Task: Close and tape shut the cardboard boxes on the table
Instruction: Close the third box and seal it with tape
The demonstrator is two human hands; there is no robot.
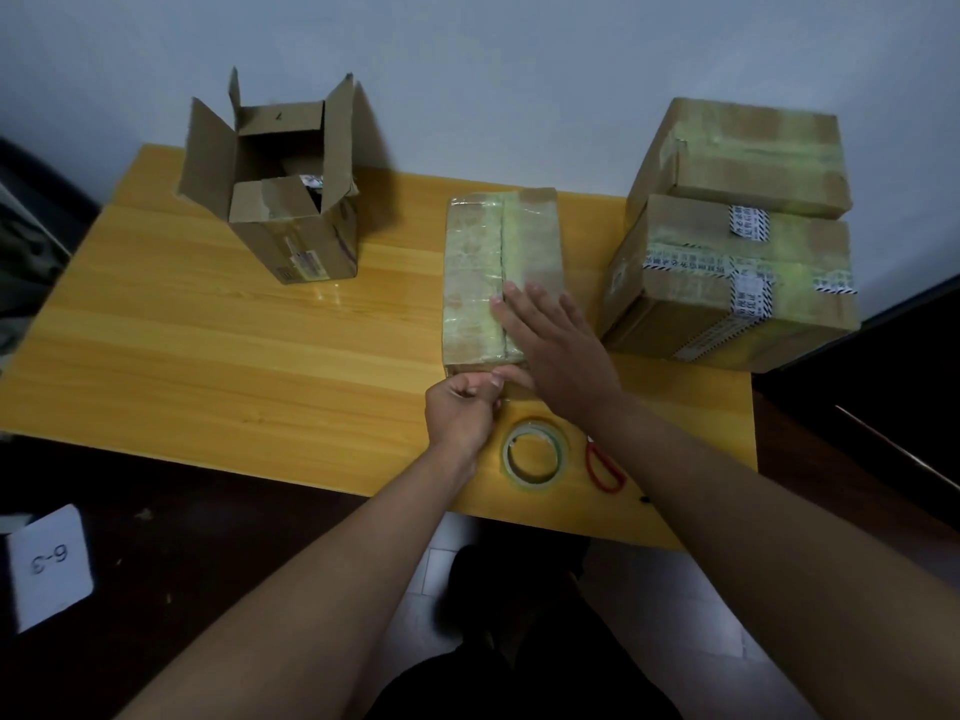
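Note:
A closed cardboard box, its top covered in shiny tape, lies in the middle of the yellow table. My right hand rests flat on its near top, fingers straight. My left hand is curled against the box's near edge; its fingertips pinch at the tape there. A roll of clear tape lies flat just in front of the box. Red-handled scissors lie right of the roll, partly under my right forearm. An open box with raised flaps stands at the back left.
Two taped boxes are stacked at the back right: a smaller one on a larger one. A white card marked 6-3 lies on the dark floor at the lower left. A wall runs behind the table.

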